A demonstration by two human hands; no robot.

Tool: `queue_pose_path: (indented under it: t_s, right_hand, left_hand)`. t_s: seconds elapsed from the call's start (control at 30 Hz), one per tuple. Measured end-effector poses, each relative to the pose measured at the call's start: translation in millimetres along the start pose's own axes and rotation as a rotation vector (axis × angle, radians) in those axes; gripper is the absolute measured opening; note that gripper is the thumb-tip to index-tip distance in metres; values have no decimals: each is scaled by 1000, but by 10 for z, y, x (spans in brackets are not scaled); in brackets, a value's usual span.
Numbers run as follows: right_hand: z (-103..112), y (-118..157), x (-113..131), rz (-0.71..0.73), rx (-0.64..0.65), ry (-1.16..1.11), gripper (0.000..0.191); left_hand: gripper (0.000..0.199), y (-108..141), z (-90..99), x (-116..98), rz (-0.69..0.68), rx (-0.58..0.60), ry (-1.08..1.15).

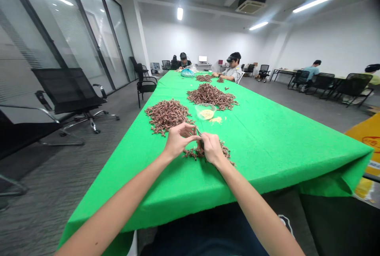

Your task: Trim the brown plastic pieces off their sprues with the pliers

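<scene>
Your forearms reach in from the bottom corners of the frame and meet over the near edge of the green tablecloth, wrists raised. Your left hand is curled, thumb and forefinger pinched together, though what they grip is too small to make out. Your right hand is closed around a slim dark tool, its fingers hiding the lower end, so you cannot tell its exact type. Your hands touch at the fingertips and block part of a low pile of brown sprigs directly beneath them. A larger pile of brown sprigs lies just beyond your left hand, and a glass bowl holding pale grains sits between it and a third pile, with loose pale bits just beside the bowl. Farther down the table, a seated co-worker works on the right side, with another at the far end.
</scene>
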State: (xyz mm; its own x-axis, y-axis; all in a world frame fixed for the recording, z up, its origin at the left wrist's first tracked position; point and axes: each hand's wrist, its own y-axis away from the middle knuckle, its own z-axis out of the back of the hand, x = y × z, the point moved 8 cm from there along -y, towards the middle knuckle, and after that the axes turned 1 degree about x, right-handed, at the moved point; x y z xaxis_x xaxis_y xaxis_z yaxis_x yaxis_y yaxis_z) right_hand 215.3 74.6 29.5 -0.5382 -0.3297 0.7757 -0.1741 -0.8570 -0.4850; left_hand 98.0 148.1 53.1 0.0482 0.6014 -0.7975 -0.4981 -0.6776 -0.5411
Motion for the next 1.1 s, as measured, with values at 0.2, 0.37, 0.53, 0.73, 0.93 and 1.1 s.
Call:
queue_pose_path:
  t_s: [0.2, 0.37, 0.53, 0.73, 0.93, 1.1]
  right_hand:
    - [5, -12, -17, 21, -18, 65, 46]
    - [13, -6, -31, 42, -35, 175, 48]
    - [39, 8, -11, 55, -61, 349, 46]
    - [61, 8, 18, 39, -116, 648, 41]
    - [94, 13, 15, 33, -182, 627, 40]
    - [154, 9, -59, 6, -206, 454, 45]
  left_hand:
    - [43, 12, 0, 7, 9, 2, 9]
    - [44, 17, -9, 15, 36, 2, 67]
    - [50, 29, -65, 100, 157, 6, 270]
    - [50, 45, -109, 161, 288, 23, 400]
    - [45, 36, -100, 145, 291, 28, 402]
    - [49, 22, -79, 124, 271, 0, 362]
